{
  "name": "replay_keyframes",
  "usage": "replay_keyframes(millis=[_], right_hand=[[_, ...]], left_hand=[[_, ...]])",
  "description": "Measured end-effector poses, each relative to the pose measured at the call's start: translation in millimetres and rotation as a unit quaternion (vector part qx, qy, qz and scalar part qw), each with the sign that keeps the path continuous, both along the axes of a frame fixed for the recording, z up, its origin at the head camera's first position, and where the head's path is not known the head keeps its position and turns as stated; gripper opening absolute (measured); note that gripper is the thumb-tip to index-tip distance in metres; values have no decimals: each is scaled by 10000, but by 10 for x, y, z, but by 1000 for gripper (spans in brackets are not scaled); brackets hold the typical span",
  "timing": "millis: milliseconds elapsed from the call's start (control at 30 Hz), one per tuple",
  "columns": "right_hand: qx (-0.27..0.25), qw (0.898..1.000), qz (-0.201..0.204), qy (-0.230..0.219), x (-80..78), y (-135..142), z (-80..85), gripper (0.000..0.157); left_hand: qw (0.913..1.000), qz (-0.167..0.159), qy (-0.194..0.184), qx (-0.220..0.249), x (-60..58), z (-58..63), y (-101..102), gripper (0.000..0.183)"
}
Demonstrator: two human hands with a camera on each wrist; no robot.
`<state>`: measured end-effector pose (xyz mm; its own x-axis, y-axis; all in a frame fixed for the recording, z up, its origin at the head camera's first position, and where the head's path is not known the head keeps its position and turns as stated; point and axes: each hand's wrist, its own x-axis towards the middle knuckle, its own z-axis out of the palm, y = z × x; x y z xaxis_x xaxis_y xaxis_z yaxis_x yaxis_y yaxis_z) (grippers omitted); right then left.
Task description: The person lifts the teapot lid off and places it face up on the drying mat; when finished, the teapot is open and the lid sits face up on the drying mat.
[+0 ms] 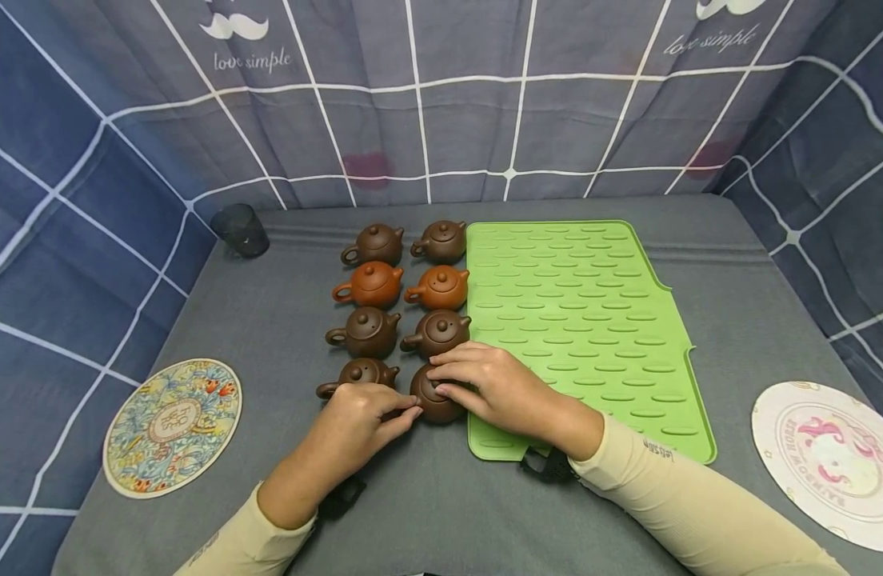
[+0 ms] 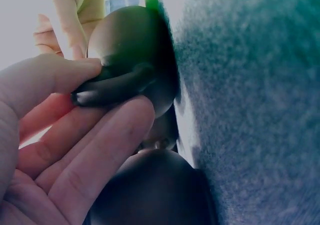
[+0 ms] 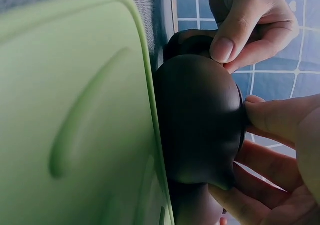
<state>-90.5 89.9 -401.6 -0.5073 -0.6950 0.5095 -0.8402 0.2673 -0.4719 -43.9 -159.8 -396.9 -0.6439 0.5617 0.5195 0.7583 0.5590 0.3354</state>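
Your left hand pinches the handle and your right hand grips the spout of the nearest dark teapot (two-ended, presumably for steadiness), just beside the green mat's left edge, near its front corner.

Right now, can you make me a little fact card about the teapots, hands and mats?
Teapots: six brown teapots and two orange teapots, in two columns of four
Hands: left hand pinches the handle of the nearest right-column teapot; right hand grips it near the spout
Right of teapots: green ridged mat
Far left: round floral mat, dark cup beyond it
Far right: round unicorn mat
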Motion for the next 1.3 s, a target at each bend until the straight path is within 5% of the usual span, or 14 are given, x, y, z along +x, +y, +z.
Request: replay_keyframes(millis=[567, 1300], right_hand=[[-253, 9995, 51, 188, 11, -13, 12, 20], [-836, 9961, -284, 56, -4, 87, 153, 18]], left_hand=[[9969, 566, -501, 211, 67, 44, 49, 17], [9969, 489, -445, 423, 45, 11, 50, 14]])
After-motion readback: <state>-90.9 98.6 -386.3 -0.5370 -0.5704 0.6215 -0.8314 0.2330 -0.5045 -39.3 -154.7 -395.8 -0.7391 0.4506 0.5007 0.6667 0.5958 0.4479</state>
